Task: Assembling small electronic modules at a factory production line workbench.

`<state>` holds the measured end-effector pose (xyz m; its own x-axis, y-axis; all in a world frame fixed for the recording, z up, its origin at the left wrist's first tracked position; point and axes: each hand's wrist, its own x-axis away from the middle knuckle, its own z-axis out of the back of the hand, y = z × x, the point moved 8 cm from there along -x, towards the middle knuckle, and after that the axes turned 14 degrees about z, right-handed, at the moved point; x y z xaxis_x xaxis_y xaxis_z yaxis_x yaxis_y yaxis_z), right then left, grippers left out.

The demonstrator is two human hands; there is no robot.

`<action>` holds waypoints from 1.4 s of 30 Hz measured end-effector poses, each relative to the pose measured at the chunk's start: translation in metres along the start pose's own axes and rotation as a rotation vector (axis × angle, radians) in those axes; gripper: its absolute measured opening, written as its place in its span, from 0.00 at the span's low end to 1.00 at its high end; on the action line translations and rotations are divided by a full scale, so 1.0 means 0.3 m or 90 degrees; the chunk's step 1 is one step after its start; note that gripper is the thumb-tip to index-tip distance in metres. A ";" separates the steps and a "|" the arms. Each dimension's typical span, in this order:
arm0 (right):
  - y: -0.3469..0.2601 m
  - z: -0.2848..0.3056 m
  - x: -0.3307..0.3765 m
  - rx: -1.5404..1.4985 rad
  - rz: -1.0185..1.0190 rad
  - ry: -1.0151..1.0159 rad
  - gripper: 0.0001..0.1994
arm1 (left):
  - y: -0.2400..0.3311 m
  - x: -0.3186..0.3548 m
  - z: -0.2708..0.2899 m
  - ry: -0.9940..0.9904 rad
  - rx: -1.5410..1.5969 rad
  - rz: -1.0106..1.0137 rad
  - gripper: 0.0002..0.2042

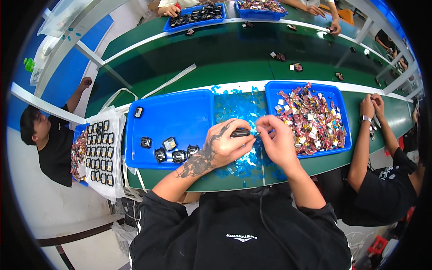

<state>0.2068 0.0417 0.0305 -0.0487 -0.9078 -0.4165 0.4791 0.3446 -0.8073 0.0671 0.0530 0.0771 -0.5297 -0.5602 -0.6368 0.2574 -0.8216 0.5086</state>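
My left hand (pixel 227 143), its forearm tattooed, is closed around a small black casing (pixel 240 132), whose upper end shows between thumb and fingers. Close against it on the right, my right hand (pixel 276 140) has thumb and forefinger pinched together near the casing's end. What that pinch holds is too small to make out, though a bit of blue shows there. Beneath both hands, small blue film pieces (pixel 238 105) are scattered over the green table. To the left stands a blue tray (pixel 173 114) with several small black units (pixel 178 155) in it.
On my right a blue tray (pixel 269 96) is heaped with small red, white and yellow parts (pixel 312 119). Black units stand in rows on a white sheet (pixel 118 148) at the left. A green conveyor (pixel 234 54) carries loose parts beyond. Co-workers sit left, right and across.
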 end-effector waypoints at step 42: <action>-0.047 -0.021 0.021 0.033 -0.009 0.083 0.04 | -0.213 0.147 -0.154 -0.084 0.737 0.567 0.21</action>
<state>0.1942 0.0326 0.0368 -0.1681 -0.8726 -0.4587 0.5216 0.3161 -0.7925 0.0648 0.0759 -0.0103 -0.6317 -0.7599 0.1534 -0.2131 0.3604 0.9081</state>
